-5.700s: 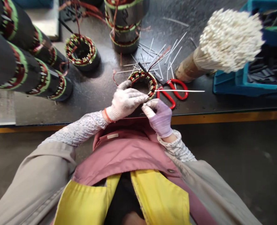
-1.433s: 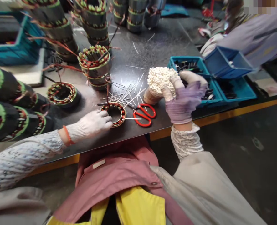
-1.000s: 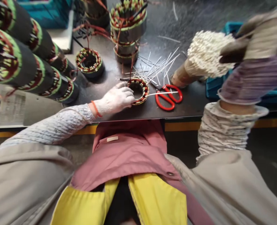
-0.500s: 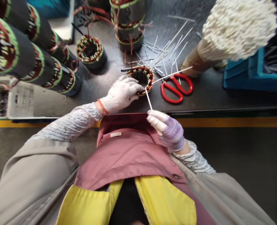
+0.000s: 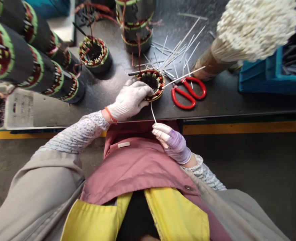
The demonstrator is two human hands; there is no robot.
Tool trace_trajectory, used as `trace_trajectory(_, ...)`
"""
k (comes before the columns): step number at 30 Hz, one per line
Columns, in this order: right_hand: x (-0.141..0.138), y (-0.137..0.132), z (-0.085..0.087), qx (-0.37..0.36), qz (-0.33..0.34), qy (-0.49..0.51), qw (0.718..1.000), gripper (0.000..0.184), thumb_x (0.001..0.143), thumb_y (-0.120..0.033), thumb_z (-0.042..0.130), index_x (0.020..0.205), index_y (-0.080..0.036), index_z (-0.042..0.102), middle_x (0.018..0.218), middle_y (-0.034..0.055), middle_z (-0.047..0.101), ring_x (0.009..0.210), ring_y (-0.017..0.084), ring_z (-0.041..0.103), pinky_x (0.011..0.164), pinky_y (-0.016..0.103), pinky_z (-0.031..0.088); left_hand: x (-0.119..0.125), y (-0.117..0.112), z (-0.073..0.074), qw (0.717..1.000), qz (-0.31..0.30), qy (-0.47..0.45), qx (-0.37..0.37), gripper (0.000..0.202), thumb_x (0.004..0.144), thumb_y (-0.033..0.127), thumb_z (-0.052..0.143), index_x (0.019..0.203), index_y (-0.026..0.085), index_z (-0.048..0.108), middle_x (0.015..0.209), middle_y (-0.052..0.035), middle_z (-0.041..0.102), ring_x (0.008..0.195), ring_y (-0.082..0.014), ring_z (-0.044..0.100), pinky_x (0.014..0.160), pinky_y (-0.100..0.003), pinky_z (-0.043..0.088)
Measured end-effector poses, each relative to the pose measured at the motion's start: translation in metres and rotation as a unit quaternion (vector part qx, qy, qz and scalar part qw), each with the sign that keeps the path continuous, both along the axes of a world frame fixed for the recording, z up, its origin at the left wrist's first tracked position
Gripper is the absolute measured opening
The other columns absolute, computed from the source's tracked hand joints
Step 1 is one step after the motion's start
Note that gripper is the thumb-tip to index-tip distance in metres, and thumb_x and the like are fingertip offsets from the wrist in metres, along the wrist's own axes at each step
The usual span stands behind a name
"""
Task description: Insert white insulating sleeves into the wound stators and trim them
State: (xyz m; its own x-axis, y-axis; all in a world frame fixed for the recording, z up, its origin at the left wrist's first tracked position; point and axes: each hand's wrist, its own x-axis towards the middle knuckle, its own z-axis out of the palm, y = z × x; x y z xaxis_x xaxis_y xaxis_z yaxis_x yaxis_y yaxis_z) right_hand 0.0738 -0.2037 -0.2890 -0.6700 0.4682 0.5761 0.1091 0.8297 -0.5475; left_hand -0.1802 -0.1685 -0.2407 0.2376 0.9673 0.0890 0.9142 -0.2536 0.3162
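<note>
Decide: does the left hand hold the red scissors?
No, the left hand holds a wound stator; the red scissors lie on the bench.

Left hand [image 5: 130,100] on wound stator [image 5: 158,83], right hand [image 5: 171,142] pinching cable tie [image 5: 152,112]

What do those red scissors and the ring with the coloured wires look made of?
The scissors have smooth, glossy red handles, probably moulded plastic; their blades are hidden. The ring shows shiny reddish windings, likely enamelled copper wire, with green and pale bands whose material is unclear; its dark body can't be made out here.
</note>
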Motion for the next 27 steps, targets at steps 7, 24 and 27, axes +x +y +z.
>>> trace_trajectory(7,0.006,-0.007,0.011,-0.017,-0.01,-0.005,1.0,0.041,0.094,-0.006,0.057,0.13,-0.026,0.06,0.124,0.008,0.072,0.122,0.019,0.068,0.1,0.036,0.063,-0.001,0.0,-0.003,1.0,-0.005,-0.021,0.017,0.027,0.087,0.028,0.065,0.114,0.022,0.067,0.117,-0.0058,0.068,0.117,-0.0266,0.062,0.114,-0.049,0.04)
trace_trajectory(24,-0.071,0.047,0.003,-0.382,-0.129,0.174,0.898,0.021,0.084,-0.038,0.076,0.093,-0.02,0.071,0.085,0.0023,0.075,0.076,0.016,0.073,0.073,0.031,0.063,0.001,-0.014,-0.024,0.971,0.059,-0.205,0.105,0.024,0.096,0.032,0.06,0.115,0.022,0.069,0.11,-0.0052,0.078,0.11,-0.0201,0.071,0.118,-0.046,0.039)
trace_trajectory(27,-0.062,0.046,0.022,-0.343,-0.107,0.126,0.925,0.013,0.08,-0.031,0.079,0.076,-0.02,0.072,0.086,0.003,0.073,0.081,0.016,0.07,0.078,0.031,0.06,-0.003,-0.01,-0.023,0.975,0.037,-0.189,0.108,0.02,0.096,0.036,0.061,0.104,0.025,0.075,0.108,-0.0036,0.079,0.107,-0.0197,0.072,0.114,-0.047,0.041)
